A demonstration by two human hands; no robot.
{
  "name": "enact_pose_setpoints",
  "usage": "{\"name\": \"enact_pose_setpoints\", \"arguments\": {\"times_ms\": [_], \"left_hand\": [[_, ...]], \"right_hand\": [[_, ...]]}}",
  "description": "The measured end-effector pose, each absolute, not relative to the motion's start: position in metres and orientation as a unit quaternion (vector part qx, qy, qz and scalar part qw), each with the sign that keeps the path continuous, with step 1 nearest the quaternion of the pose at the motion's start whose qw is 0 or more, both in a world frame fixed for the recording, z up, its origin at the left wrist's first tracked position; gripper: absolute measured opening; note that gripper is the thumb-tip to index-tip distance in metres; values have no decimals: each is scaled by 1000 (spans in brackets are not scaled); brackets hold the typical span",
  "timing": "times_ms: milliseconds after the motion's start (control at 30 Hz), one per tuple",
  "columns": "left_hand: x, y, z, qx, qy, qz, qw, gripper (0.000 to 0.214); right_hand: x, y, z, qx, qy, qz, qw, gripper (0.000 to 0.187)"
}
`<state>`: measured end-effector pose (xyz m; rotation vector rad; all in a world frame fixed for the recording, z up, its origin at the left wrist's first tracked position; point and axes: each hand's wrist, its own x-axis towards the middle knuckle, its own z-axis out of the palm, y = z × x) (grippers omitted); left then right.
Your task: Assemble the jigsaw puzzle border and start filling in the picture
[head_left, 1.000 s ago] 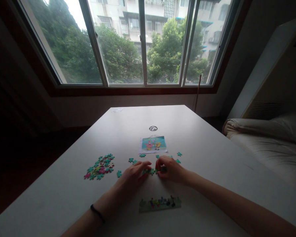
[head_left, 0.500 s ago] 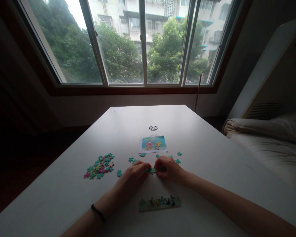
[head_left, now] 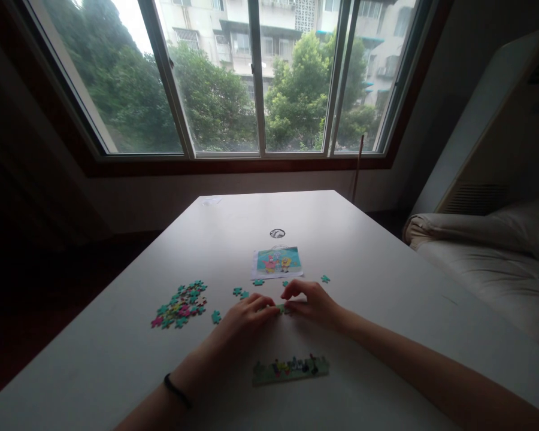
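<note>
Both of my hands meet over the white table (head_left: 386, 257). My left hand (head_left: 245, 317) and my right hand (head_left: 312, 302) pinch small teal and green puzzle pieces (head_left: 284, 309) between their fingertips, pressed against the tabletop. A finished puzzle strip (head_left: 290, 369) lies just in front of my hands, closer to me. Beyond the hands lies the reference picture (head_left: 276, 262). A few loose teal pieces (head_left: 326, 279) lie around my hands, partly hidden by them.
A heap of several loose coloured pieces (head_left: 179, 305) lies to the left. A round cable hole (head_left: 277, 233) sits in the table's middle. A bed with pale bedding (head_left: 489, 251) stands to the right. A wide window (head_left: 251, 78) fills the far wall.
My hands have drawn closer together over the pieces, and my right hand now covers the teal pieces that lay beside it. The view has shifted slightly.
</note>
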<state>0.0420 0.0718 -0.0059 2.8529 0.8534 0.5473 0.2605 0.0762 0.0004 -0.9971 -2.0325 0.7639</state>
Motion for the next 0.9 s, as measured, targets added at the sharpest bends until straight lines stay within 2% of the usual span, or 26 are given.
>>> {"name": "enact_pose_setpoints", "arguments": {"times_ms": [100, 233, 467, 600, 900], "left_hand": [[42, 71, -4, 945, 282, 164, 34, 26], [43, 70, 0, 947, 285, 151, 21, 24], [48, 63, 7, 946, 297, 126, 12, 21], [48, 60, 8, 939, 303, 157, 48, 23], [50, 57, 9, 929, 314, 184, 73, 30]], "right_hand": [[268, 80, 11, -404, -782, 256, 399, 4], [276, 84, 15, -432, -769, 224, 414, 5], [273, 83, -4, -429, -801, 225, 352, 5], [273, 79, -6, -427, -816, 225, 317, 9], [274, 76, -4, -435, -820, 206, 311, 5]]}}
